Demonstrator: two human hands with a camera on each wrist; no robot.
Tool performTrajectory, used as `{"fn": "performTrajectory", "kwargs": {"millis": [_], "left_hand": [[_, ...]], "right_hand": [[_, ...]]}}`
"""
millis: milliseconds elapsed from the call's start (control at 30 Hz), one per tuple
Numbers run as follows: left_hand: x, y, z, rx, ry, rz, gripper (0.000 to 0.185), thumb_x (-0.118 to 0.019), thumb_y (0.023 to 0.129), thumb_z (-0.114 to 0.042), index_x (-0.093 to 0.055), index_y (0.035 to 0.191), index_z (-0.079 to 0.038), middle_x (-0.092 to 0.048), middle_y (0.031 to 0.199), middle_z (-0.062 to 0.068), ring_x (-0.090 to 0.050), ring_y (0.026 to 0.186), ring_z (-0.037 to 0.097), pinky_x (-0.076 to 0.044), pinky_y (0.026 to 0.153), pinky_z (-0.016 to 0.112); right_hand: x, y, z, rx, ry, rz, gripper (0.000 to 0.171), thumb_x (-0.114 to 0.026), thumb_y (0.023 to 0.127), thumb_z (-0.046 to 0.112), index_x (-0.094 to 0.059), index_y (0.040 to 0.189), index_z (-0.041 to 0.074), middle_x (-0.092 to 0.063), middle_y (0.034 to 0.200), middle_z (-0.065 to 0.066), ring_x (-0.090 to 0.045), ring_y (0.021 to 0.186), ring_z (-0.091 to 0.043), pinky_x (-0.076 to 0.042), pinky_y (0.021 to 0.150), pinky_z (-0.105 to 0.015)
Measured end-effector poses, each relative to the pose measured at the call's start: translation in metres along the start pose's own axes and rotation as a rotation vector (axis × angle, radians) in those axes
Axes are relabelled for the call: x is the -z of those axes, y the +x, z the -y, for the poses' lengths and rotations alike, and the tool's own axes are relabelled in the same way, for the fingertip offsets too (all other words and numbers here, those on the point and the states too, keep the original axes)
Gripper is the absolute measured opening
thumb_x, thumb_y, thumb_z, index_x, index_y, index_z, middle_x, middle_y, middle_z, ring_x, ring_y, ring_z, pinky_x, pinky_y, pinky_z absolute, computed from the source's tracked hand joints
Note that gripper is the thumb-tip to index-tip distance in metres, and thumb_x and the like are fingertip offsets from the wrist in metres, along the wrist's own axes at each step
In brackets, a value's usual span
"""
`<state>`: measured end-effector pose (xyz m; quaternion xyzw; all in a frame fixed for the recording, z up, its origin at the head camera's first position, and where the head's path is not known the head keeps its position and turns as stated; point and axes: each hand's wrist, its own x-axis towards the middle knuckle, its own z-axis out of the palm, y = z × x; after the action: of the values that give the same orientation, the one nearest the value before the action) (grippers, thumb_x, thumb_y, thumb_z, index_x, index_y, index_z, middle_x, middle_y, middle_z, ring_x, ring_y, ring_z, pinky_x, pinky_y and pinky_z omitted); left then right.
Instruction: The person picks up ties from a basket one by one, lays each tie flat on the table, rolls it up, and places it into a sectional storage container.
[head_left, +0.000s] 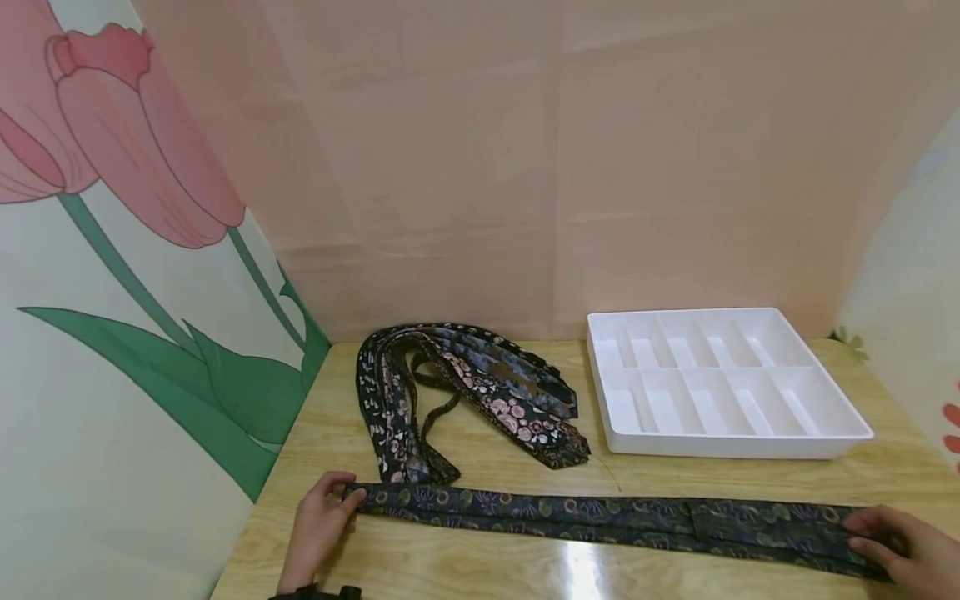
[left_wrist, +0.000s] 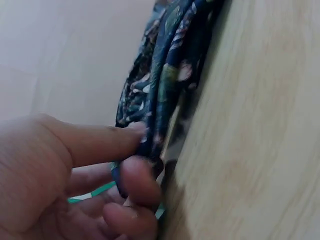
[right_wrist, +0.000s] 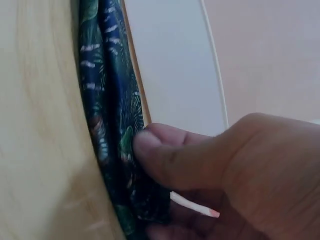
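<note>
Necktie (head_left: 600, 515) lies stretched flat along the near edge of the wooden table (head_left: 480, 575), running from the left hand (head_left: 318, 525) to the right hand (head_left: 900, 546), and it looks doubled over lengthwise so that two layers run side by side. The left hand pinches its left end, thumb on top and fingers (left_wrist: 137, 180) curled beneath, as the left wrist view shows; the right hand grips the other end with the thumb (right_wrist: 165, 160) pressed down on the cloth and the other fingers tucked under. My guess is that the layers could slide apart, since the fabric looks smooth and slippery and is held only at its two ends; a slack or uneven pull from either hand would probably let the middle sag or twist. It also sits close to the table's front edge, so a loose end might drop over. The cloth is dark navy with a pattern of green leaves and small pale rings, and a seam or fold shows right of the middle. Behind it a heap of other patterned ties (head_left: 465, 392) lies on the table, touching or nearly touching it near the left end, and a white divided tray (head_left: 840, 437) stands well apart on the right.
</note>
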<state>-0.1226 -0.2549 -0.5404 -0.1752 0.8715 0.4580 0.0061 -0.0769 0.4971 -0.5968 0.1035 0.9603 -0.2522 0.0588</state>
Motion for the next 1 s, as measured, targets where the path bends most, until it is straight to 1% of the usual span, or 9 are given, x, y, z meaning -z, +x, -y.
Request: {"fn": "performTrajectory", "kwargs": {"millis": [67, 200, 333, 400, 467, 567, 667, 867, 1000], "left_hand": [[0.001, 0.000, 0.002, 0.020, -0.043, 0.027, 0.030, -0.069, 0.089, -0.013, -0.062, 0.117, -0.006, -0.062, 0.083, 0.010, -0.059, 0.055, 0.021, -0.047, 0.049, 0.032], [0.004, -0.002, 0.008, 0.042, -0.092, 0.060, 0.031, -0.068, 0.090, -0.014, -0.061, 0.117, -0.002, -0.061, 0.078, 0.010, -0.058, 0.057, 0.019, -0.049, 0.052, 0.032], [0.006, -0.003, 0.012, 0.040, -0.101, 0.080, 0.032, -0.065, 0.092, -0.012, -0.059, 0.120, 0.002, -0.064, 0.090, 0.012, -0.063, 0.066, 0.019, -0.053, 0.058, 0.032], [0.006, -0.003, 0.012, 0.023, -0.052, 0.062, 0.031, -0.065, 0.091, -0.012, -0.060, 0.118, 0.002, -0.065, 0.093, 0.013, -0.063, 0.067, 0.018, -0.053, 0.059, 0.031], [0.007, -0.003, 0.011, -0.001, 0.037, 0.034, 0.029, -0.067, 0.090, -0.013, -0.062, 0.115, 0.002, -0.064, 0.093, 0.014, -0.062, 0.070, 0.018, -0.050, 0.060, 0.032], [0.008, -0.003, 0.008, -0.015, 0.172, -0.010, 0.030, -0.070, 0.088, -0.018, -0.063, 0.110, 0.001, -0.063, 0.094, 0.014, -0.059, 0.075, 0.019, -0.046, 0.062, 0.031], [0.007, -0.003, 0.006, -0.007, 0.211, -0.011, 0.034, -0.072, 0.086, -0.022, -0.062, 0.108, 0.002, -0.061, 0.094, 0.015, -0.057, 0.079, 0.022, -0.045, 0.063, 0.032], [0.003, -0.005, 0.003, -0.012, 0.243, -0.026, 0.031, -0.075, 0.083, -0.019, -0.062, 0.102, 0.002, -0.060, 0.086, 0.013, -0.054, 0.074, 0.021, -0.041, 0.061, 0.030], [0.000, -0.005, -0.003, -0.038, 0.256, -0.052, 0.025, -0.074, 0.082, -0.013, -0.063, 0.099, 0.001, -0.059, 0.086, 0.012, -0.054, 0.075, 0.021, -0.041, 0.062, 0.029]], "right_hand": [[-0.003, 0.002, -0.003, 0.004, 0.039, -0.047, 0.021, -0.067, 0.080, -0.010, -0.061, 0.101, -0.010, -0.066, 0.086, -0.015, -0.054, 0.068, -0.004, -0.049, 0.059, -0.031], [-0.001, 0.002, 0.002, -0.001, 0.064, -0.074, 0.025, -0.064, 0.079, -0.015, -0.059, 0.103, -0.013, -0.065, 0.089, -0.020, -0.048, 0.064, 0.005, -0.047, 0.056, -0.025], [0.007, -0.004, 0.027, 0.059, -0.055, -0.109, 0.025, -0.070, 0.075, -0.008, -0.063, 0.099, -0.009, -0.064, 0.091, -0.024, -0.060, 0.075, -0.023, -0.047, 0.066, -0.044], [0.012, -0.010, 0.052, 0.102, -0.098, -0.148, 0.023, -0.070, 0.076, -0.005, -0.065, 0.098, -0.006, -0.064, 0.092, -0.023, -0.059, 0.076, -0.032, -0.046, 0.064, -0.046], [0.015, -0.016, 0.086, 0.147, -0.119, -0.189, 0.017, -0.069, 0.080, -0.002, -0.066, 0.097, -0.002, -0.066, 0.091, -0.020, -0.060, 0.075, -0.027, -0.047, 0.063, -0.045], [0.015, -0.026, 0.148, 0.218, -0.063, -0.091, 0.013, -0.065, 0.088, 0.002, -0.067, 0.100, 0.007, -0.069, 0.092, -0.009, -0.060, 0.074, -0.011, -0.050, 0.057, -0.033], [0.001, -0.036, 0.209, 0.397, 0.015, 0.025, 0.017, -0.065, 0.089, 0.006, -0.068, 0.100, 0.019, -0.070, 0.094, 0.002, -0.062, 0.077, -0.001, -0.052, 0.060, -0.025], [-0.058, -0.048, 0.318, 0.892, 0.102, 0.205, 0.018, -0.066, 0.091, 0.013, -0.067, 0.100, 0.029, -0.065, 0.097, 0.018, -0.059, 0.085, 0.006, -0.053, 0.069, -0.021], [-0.102, -0.055, 0.382, 1.058, 0.065, 0.327, 0.018, -0.060, 0.097, 0.019, -0.065, 0.108, 0.032, -0.061, 0.106, 0.019, -0.057, 0.094, 0.006, -0.052, 0.076, -0.020]]}}
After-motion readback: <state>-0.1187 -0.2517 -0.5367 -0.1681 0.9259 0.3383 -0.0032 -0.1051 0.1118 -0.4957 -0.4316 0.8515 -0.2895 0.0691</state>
